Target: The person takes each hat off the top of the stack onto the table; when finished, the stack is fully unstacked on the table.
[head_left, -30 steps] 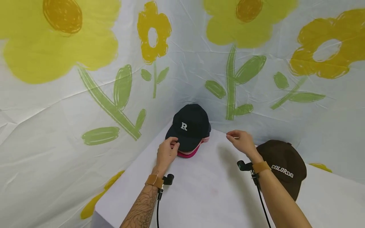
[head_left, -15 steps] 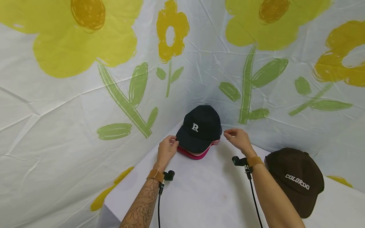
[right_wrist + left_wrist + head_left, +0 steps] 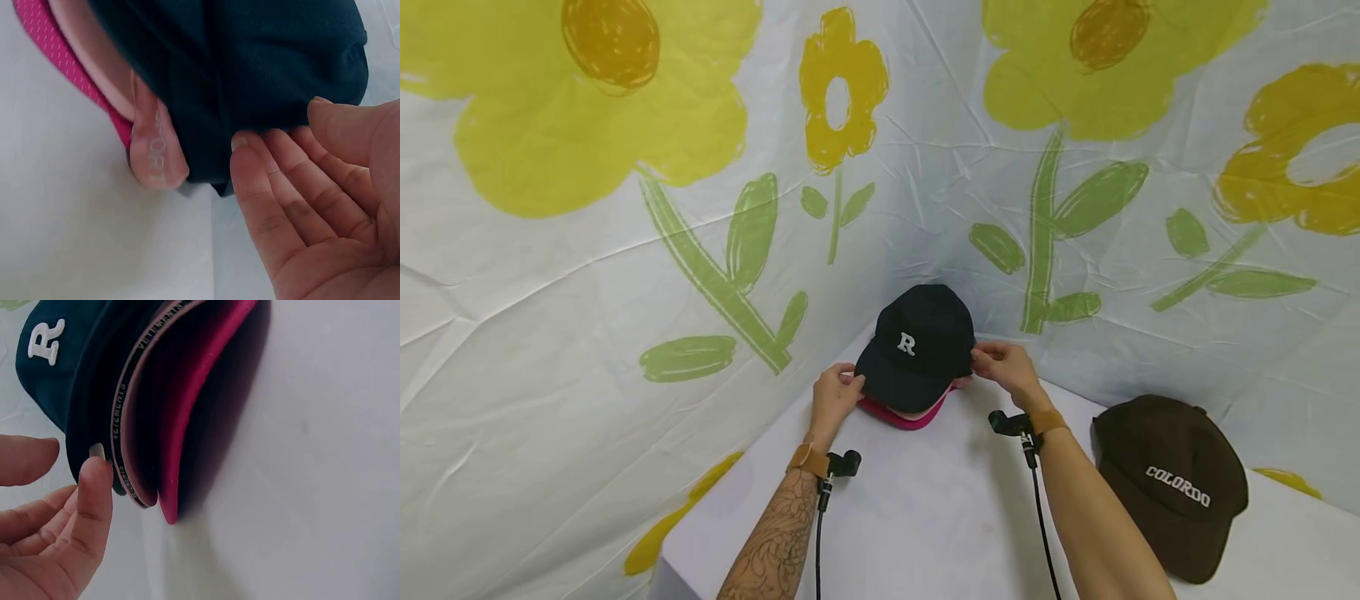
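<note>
A black baseball cap (image 3: pixel 923 342) with a white R tops a stack of caps in the table's back corner. Under it show a pink cap (image 3: pixel 140 481) with a lettered brim edge and a magenta cap (image 3: pixel 910 418). My left hand (image 3: pixel 835 402) is at the black brim's left edge; in the left wrist view a fingertip touches the brim while the thumb stands slightly apart. At the opposite side my right hand (image 3: pixel 1009 368) holds the black cap's lower rear edge, its thumb against the crown and fingertips (image 3: pixel 245 153) at the rim.
On the right of the white table (image 3: pixel 925 517) lies a brown cap (image 3: pixel 1172 483) lettered COLORDO, beside my right forearm. Flower-printed cloth (image 3: pixel 917 192) hangs close behind the stack. A cable runs down from each wrist camera.
My right hand has moved left and reached the black cap's rear edge. My left hand has shifted from over the brim to its left edge. The view has swung somewhat.
</note>
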`<state>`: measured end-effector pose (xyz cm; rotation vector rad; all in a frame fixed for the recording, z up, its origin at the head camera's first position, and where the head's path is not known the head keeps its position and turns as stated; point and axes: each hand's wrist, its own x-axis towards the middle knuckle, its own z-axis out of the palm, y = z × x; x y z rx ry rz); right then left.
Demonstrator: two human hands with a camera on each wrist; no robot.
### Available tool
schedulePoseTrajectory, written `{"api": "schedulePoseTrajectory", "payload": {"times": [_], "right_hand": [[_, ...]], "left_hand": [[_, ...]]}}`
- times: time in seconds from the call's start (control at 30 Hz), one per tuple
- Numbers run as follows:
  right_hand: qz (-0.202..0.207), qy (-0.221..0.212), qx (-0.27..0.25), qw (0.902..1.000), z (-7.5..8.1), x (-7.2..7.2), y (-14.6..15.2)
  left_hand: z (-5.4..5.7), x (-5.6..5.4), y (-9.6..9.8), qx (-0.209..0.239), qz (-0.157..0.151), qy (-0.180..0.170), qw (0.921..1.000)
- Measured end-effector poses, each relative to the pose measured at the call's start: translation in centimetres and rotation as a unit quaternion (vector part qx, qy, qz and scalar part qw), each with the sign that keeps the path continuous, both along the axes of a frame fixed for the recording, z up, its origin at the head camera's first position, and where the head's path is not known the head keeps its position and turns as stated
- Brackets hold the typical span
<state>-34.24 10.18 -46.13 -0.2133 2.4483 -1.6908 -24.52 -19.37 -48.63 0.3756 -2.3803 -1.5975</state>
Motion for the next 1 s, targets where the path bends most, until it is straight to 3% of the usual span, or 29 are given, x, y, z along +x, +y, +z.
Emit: {"api": "schedulePoseTrajectory", "payload": {"times": [0.37,0.57,0.87,1.0], "right_hand": [[-0.043,-0.007,-0.006,0.999,0.4,-0.1,-1.5],[-0.058,0.019,0.007,0.9981,1.6,0.3,-1.5],[-0.054,0.035,0.009,0.9979,4.7,1.6,0.6],[-0.052,0.051,0.018,0.9972,6.1,2.2,1.9]], "left_hand": [[0.1,-0.6,-0.2,0.079,0.004,-0.034,0.9963],[0.5,-0.2,-0.2,0.108,-0.01,-0.022,0.9939],[1.9,0.6,0.9,0.207,-0.047,-0.029,0.9768],[2.4,0.9,1.6,0.222,-0.072,-0.033,0.9719]]}}
